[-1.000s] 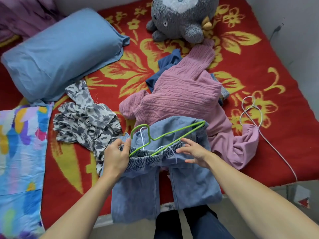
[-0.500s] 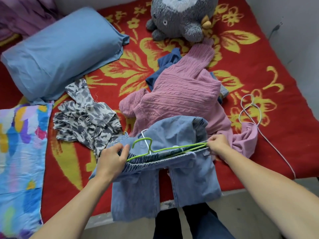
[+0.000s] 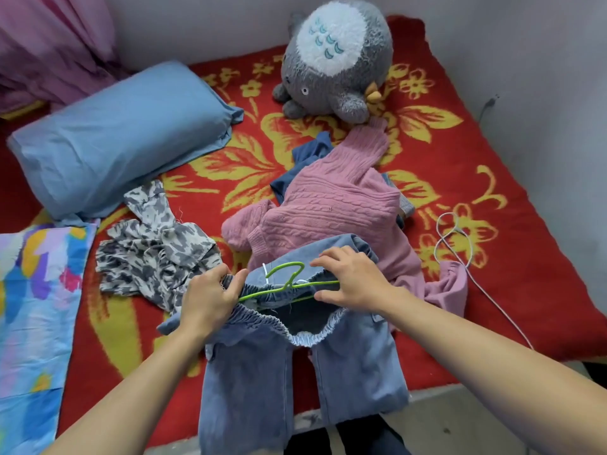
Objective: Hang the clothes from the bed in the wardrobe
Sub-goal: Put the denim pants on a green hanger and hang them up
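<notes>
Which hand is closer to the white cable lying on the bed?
Right. The right hand sits left of the white cable; the left hand grips the jeans farther left.

Bare red blanket lies open on the right, crossed by a white cable; clothes, pillow and plush toy crowd elsewhere.
</notes>
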A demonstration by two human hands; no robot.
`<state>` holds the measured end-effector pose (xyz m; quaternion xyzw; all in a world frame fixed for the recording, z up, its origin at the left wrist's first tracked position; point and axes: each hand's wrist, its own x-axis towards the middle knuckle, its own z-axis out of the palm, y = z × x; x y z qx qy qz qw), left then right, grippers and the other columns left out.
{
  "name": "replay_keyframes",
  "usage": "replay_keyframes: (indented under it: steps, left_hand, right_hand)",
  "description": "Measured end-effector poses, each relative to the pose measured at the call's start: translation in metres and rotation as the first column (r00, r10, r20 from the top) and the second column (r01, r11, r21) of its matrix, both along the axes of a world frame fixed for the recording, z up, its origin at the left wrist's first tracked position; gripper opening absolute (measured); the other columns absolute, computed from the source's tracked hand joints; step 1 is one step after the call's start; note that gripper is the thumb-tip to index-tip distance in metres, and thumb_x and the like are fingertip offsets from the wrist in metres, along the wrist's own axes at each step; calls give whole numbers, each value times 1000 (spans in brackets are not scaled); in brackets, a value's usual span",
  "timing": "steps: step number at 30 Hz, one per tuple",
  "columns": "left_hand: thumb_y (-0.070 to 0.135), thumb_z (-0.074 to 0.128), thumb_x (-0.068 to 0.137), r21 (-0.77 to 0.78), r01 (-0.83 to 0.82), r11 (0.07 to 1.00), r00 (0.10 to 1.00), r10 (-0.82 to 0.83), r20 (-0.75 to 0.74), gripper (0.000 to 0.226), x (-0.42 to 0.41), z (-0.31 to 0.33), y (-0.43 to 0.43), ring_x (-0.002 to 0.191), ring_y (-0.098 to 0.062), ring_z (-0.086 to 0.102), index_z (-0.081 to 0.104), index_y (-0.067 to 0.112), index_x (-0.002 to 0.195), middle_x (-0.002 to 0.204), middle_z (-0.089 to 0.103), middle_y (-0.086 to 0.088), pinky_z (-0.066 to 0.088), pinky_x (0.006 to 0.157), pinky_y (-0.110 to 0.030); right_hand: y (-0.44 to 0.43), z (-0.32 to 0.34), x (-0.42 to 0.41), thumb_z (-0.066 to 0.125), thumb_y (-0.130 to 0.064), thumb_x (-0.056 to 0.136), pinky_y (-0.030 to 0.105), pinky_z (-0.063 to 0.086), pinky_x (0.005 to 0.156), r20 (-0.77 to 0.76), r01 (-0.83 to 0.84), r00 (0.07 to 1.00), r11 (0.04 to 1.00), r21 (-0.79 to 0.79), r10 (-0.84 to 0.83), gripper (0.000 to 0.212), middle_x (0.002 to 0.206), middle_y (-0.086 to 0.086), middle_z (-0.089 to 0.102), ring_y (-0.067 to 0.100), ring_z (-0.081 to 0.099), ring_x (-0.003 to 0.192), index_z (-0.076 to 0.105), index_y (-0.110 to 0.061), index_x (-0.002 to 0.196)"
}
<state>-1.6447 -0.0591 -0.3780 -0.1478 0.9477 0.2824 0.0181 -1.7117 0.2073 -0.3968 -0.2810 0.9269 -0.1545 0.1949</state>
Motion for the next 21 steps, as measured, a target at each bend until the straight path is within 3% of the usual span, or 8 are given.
replay_keyframes:
  steps: [3,5,7,9,12,15,18,21]
  left_hand:
    - [53,51,83,41,4,999,997,-1,-72,48,-1,13,-10,50,-29,41,47,10,62,45,39,-1,36,53,-41]
    - [53,49,84,17,-36,999,994,38,-103,46,4,20,-31,48,-29,42,43,14,60,44,39,-1,33,50,-39]
    - [57,45,86,-3,-102,995,987,101,-128,49,12,25,-56,45,-28,42,38,17,59,43,40,-2,28,46,-35]
    - [60,42,87,-11,-125,992,982,122,-143,51,18,28,-68,45,-25,44,40,17,60,45,43,-3,27,45,-32]
    - [59,41,91,31,-85,996,982,89,-168,47,17,33,-60,48,-23,46,42,21,64,50,46,-1,30,47,-33]
    - [57,44,93,38,-15,999,985,21,-171,36,12,50,-52,58,-19,53,51,26,76,61,55,3,40,53,-33]
    - [34,60,92,101,56,993,983,-38,-177,13,10,72,-60,71,-15,58,61,21,91,77,62,5,40,60,-26]
    - [18,61,92,161,51,986,988,-26,-155,15,11,95,-78,83,-19,60,66,15,106,90,65,-1,41,67,-25]
  right_hand:
    - [-27,4,2,33,-64,84,38,37,81,-1,-85,996,988,-128,85,55,94,-4,64,22,57,95,66,-20,86]
    - [-26,10,-6,27,-60,86,36,36,74,-49,-51,998,982,-182,43,59,82,-3,63,23,58,86,65,-16,76]
    - [-11,18,-21,36,-56,92,34,37,69,-78,31,996,984,-178,-46,52,82,-4,62,22,58,86,64,-15,77]
    - [-2,23,-31,49,-46,95,35,39,64,-25,104,994,975,-197,-111,39,69,-6,54,22,55,76,51,-19,67]
    - [-12,36,-33,48,-51,91,41,43,58,-10,131,990,953,-274,-139,45,52,-7,44,22,52,62,41,-19,60]
    - [-23,55,-39,44,-58,87,38,36,51,-25,164,983,927,-337,-183,53,47,-5,42,18,47,52,39,-16,55]
    - [-30,87,-46,49,-55,90,37,27,49,-54,152,982,921,-360,-183,58,44,-4,37,13,37,46,35,-14,52]
    - [-33,118,-49,56,-45,93,35,25,48,-106,132,978,922,-364,-182,57,43,-4,32,10,31,43,33,-16,50]
